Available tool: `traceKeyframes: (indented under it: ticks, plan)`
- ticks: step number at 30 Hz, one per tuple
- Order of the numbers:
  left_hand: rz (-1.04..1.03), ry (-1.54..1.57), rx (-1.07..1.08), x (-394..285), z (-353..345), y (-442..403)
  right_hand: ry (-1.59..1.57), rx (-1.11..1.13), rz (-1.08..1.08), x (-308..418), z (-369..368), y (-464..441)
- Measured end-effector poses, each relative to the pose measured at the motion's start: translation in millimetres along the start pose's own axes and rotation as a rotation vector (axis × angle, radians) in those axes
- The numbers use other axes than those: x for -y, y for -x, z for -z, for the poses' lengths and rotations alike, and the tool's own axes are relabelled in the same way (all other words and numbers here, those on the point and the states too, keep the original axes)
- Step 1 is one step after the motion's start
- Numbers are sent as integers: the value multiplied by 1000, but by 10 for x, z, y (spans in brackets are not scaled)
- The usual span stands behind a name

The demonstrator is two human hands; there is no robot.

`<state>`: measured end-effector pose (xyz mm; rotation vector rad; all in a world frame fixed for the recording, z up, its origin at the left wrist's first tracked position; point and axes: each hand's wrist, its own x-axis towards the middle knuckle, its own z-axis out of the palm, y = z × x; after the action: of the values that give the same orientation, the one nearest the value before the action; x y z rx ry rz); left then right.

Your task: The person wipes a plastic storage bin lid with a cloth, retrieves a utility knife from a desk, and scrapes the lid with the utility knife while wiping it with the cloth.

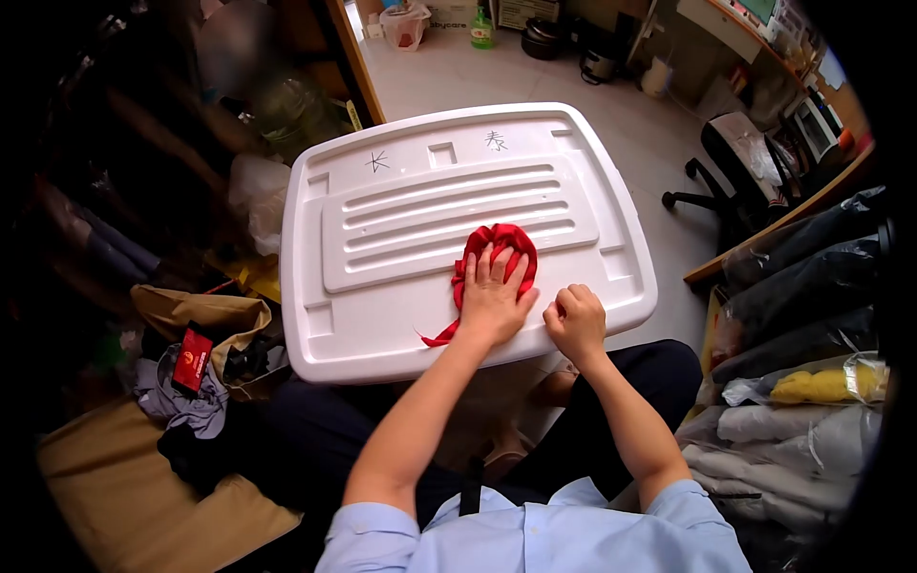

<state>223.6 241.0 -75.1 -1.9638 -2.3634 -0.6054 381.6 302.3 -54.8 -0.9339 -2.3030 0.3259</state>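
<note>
A bunched red cloth [516, 239] lies on a white plastic lid [392, 329] with raised ribs and dark handwritten characters. My left hand [494, 294] rests palm down on the cloth, its fingers spread over it; a thin red end trails out toward the lid's near edge. To the right, my right hand [576, 320] is closed with curled fingers above the near right part of the lid. Whether anything is inside that hand is hidden.
On the left are tan fabric [134, 477], a red packet [193, 359] and grey cloth. An office chair [740, 162] stands at the back right. Bagged garments [793, 411] line the right side. A green bottle [481, 31] and pots are on the floor behind.
</note>
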Motion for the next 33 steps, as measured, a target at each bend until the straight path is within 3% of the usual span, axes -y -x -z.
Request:
traceKeyframes:
  ticks: [2, 4, 6, 8, 10, 14, 17, 19, 25, 29, 33]
  plan:
    - [-77, 41, 134, 255, 266, 155, -22, 2, -6, 12, 1, 16]
    - [-20, 108, 14, 651, 477, 392, -21, 32, -22, 8, 13, 8]
    - [108, -28, -103, 949, 720, 616, -29, 11, -20, 8, -1, 7]
    - [257, -105, -77, 1133, 913, 774, -29, -14, -16, 2, -12, -7]
    - [237, -116, -115, 1065, 861, 770, -27, -14, 1, 17, -16, -4]
    - [1, -42, -91, 704, 670, 557, -15, 21, -28, 24, -11, 0]
    - [-6, -160, -11, 498, 600, 386, -22, 14, -13, 19, -8, -8]
    - [47, -445, 24, 400, 515, 346, -34, 14, -10, 19, 1, -3]
    - [177, -602, 104, 165, 377, 263, -42, 12, -1, 12, 1, -17]
    - [102, -29, -85, 379, 409, 269, -23, 29, -3, 10, -17, -24]
    - [77, 47, -71, 441, 368, 219, -16, 37, 3, 10, -33, -14]
